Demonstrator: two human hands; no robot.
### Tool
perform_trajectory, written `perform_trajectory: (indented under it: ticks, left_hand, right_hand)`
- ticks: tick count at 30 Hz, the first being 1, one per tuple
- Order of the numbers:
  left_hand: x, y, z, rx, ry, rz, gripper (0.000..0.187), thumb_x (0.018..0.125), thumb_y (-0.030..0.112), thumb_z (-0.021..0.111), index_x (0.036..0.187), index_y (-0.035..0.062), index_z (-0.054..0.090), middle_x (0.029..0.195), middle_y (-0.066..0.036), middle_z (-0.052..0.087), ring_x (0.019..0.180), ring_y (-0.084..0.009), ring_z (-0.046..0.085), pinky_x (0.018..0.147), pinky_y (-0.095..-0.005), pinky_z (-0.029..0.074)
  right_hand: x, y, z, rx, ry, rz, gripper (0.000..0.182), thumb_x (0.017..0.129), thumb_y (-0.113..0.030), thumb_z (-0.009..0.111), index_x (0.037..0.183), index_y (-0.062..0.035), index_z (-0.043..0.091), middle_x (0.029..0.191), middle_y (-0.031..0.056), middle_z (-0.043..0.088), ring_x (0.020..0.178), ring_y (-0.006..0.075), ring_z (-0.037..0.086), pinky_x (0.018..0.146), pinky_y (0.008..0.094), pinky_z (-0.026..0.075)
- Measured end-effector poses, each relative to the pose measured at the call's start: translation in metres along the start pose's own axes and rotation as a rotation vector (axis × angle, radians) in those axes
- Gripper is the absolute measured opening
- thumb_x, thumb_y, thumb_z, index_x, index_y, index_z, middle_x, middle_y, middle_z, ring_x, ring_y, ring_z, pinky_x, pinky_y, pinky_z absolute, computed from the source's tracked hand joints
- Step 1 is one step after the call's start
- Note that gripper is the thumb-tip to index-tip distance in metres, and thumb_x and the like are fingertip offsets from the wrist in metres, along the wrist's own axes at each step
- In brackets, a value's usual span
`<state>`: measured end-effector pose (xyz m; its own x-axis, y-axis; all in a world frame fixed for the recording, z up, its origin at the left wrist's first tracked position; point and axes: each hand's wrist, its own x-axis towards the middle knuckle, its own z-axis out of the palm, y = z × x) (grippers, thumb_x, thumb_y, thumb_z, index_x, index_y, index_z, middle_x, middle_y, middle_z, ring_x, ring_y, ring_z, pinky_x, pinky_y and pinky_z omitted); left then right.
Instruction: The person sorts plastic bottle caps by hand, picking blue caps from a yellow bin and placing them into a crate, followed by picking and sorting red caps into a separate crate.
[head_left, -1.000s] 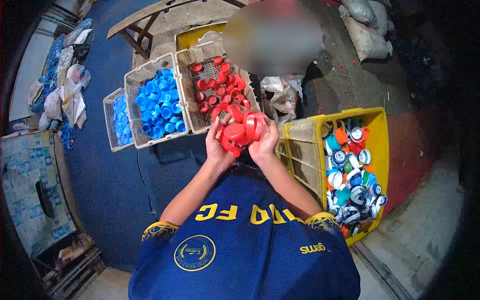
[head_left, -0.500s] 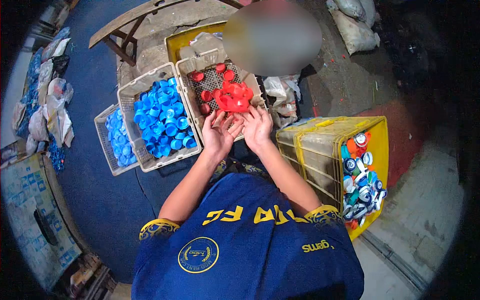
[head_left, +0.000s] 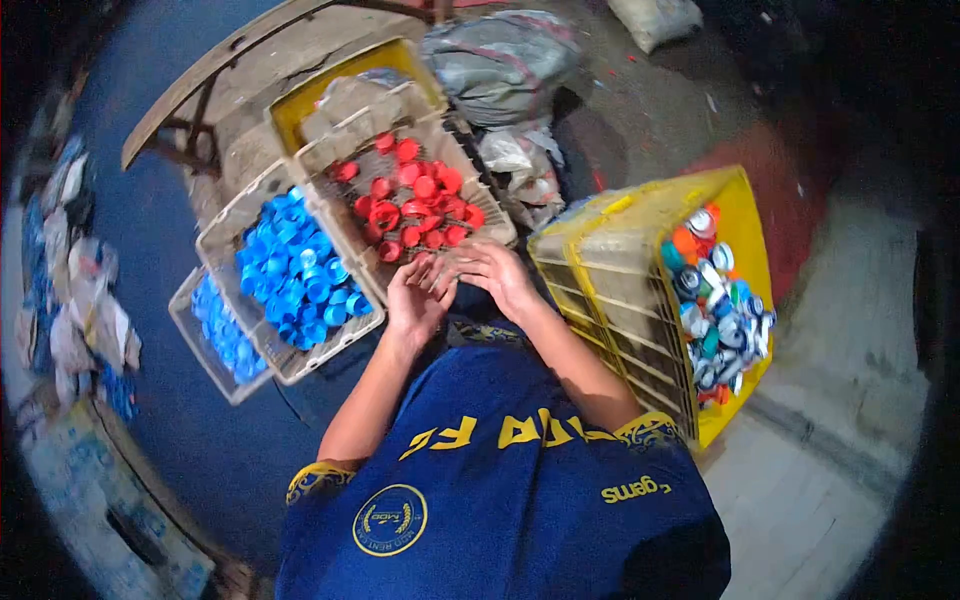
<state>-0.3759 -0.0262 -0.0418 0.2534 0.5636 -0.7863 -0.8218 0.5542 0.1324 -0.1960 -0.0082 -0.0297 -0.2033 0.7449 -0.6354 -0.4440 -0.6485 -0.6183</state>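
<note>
blurred: left-edge clutter (head_left: 70,270) (motion smear) | hidden: yellow crate (head_left: 300,105) behind baskets

A grey basket of blue caps (head_left: 300,280) sits on a dark blue floor, with a smaller basket of blue caps (head_left: 212,335) beside it. A yellow crate (head_left: 610,290) holds mixed-colour caps (head_left: 715,300). A wooden bench (head_left: 220,70) and stuffed sack (head_left: 500,60) lie beyond.

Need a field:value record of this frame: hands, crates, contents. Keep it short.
left hand: empty, fingers spread, at near rim of the red-cap crate
right hand: empty, beside the left hand
red-cap crate: pale mesh, holds red caps
blue-cap crate: holds blue caps
yellow crate: on the person's right, mixed caps
</note>
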Motion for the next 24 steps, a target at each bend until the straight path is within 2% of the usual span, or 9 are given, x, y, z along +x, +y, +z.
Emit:
perform_trajectory:
  ticks: [2, 5, 8, 11, 16, 18, 20, 22, 24]
  left_hand:
    - [0.008, -0.006, 0.0, 0.056, -0.005, -0.042, 0.034, 0.093, 0.03, 0.057, 0.118, 0.0067, 0.06, 0.121, -0.008, 0.064, 0.105, -0.0251, 0.062, 0.09, -0.0398, 0.052]
    - [0.016, -0.017, 0.007, 0.105, -0.037, -0.084, 0.026, 0.091, 0.029, 0.063, 0.109, 0.0109, 0.065, 0.115, -0.005, 0.065, 0.102, -0.0223, 0.062, 0.09, -0.0375, 0.052]
    - [0.016, -0.035, 0.028, 0.203, -0.014, -0.109, 0.027, 0.091, 0.031, 0.062, 0.111, 0.0121, 0.064, 0.112, -0.003, 0.066, 0.101, -0.0217, 0.062, 0.09, -0.0369, 0.051]
    - [0.024, -0.059, 0.042, 0.231, -0.04, -0.169, 0.028, 0.092, 0.03, 0.059, 0.112, 0.0108, 0.062, 0.114, -0.003, 0.066, 0.102, -0.0225, 0.061, 0.09, -0.0375, 0.051]
    - [0.02, -0.115, 0.08, 0.267, -0.043, -0.145, 0.026, 0.094, 0.028, 0.058, 0.113, 0.0104, 0.062, 0.113, -0.004, 0.067, 0.102, -0.0236, 0.061, 0.09, -0.0375, 0.051]
    - [0.011, -0.142, 0.097, 0.272, -0.052, -0.151, 0.027, 0.095, 0.027, 0.059, 0.115, 0.0087, 0.062, 0.113, -0.006, 0.066, 0.103, -0.0245, 0.061, 0.09, -0.0389, 0.051]
    - [0.006, -0.167, 0.103, 0.278, -0.073, -0.166, 0.027, 0.096, 0.027, 0.057, 0.115, 0.0088, 0.062, 0.112, -0.006, 0.066, 0.103, -0.0247, 0.061, 0.091, -0.0394, 0.051]
    - [0.0, -0.189, 0.107, 0.265, -0.113, -0.189, 0.027, 0.097, 0.028, 0.056, 0.116, 0.009, 0.061, 0.112, -0.006, 0.066, 0.103, -0.0247, 0.061, 0.091, -0.0397, 0.051]
    - [-0.009, -0.212, 0.11, 0.308, -0.113, -0.132, 0.028, 0.098, 0.029, 0.054, 0.116, 0.0091, 0.062, 0.111, -0.005, 0.067, 0.102, -0.024, 0.062, 0.091, -0.0392, 0.05]
  right_hand:
    - [-0.023, -0.011, -0.006, -0.15, 0.155, -0.082, 0.034, 0.099, -0.029, 0.055, 0.122, -0.0047, 0.061, 0.114, 0.0091, 0.07, 0.096, 0.0198, 0.07, 0.086, 0.034, 0.052]
    - [-0.055, -0.021, -0.034, -0.362, 0.186, -0.203, 0.029, 0.099, -0.029, 0.059, 0.116, -0.0064, 0.066, 0.109, 0.0059, 0.072, 0.093, 0.0139, 0.068, 0.084, 0.0287, 0.05]
    - [-0.086, -0.025, -0.069, -0.282, 0.163, -0.384, 0.026, 0.094, -0.023, 0.067, 0.112, -0.0038, 0.067, 0.101, 0.0017, 0.068, 0.091, 0.0102, 0.062, 0.081, 0.0261, 0.05]
    - [-0.129, -0.041, -0.093, -0.225, 0.195, -0.517, 0.027, 0.093, -0.02, 0.068, 0.114, -0.0021, 0.067, 0.104, 0.0034, 0.068, 0.096, 0.0117, 0.063, 0.086, 0.028, 0.05]
    - [-0.22, -0.098, -0.157, -0.627, 0.325, -0.607, 0.028, 0.094, -0.02, 0.068, 0.115, -0.0017, 0.067, 0.109, 0.0081, 0.071, 0.098, 0.0129, 0.065, 0.088, 0.0309, 0.051]
    - [-0.243, -0.118, -0.193, -0.719, 0.458, -0.694, 0.027, 0.094, -0.021, 0.068, 0.114, -0.003, 0.068, 0.103, 0.0077, 0.072, 0.095, 0.0138, 0.066, 0.085, 0.0316, 0.052]
    - [-0.254, -0.133, -0.235, -0.74, 0.608, -0.656, 0.026, 0.093, -0.021, 0.068, 0.112, -0.0036, 0.068, 0.095, 0.0073, 0.072, 0.088, 0.0159, 0.068, 0.081, 0.0317, 0.053]
    - [-0.255, -0.146, -0.274, -0.902, 0.738, -0.566, 0.025, 0.093, -0.019, 0.069, 0.113, -0.0029, 0.068, 0.108, 0.0093, 0.073, 0.094, 0.0146, 0.069, 0.081, 0.0301, 0.053]
    - [-0.247, -0.159, -0.297, -0.914, 0.704, -0.533, 0.026, 0.091, -0.018, 0.071, 0.111, -0.0023, 0.068, 0.103, 0.0124, 0.073, 0.092, 0.0204, 0.071, 0.08, 0.0333, 0.055]
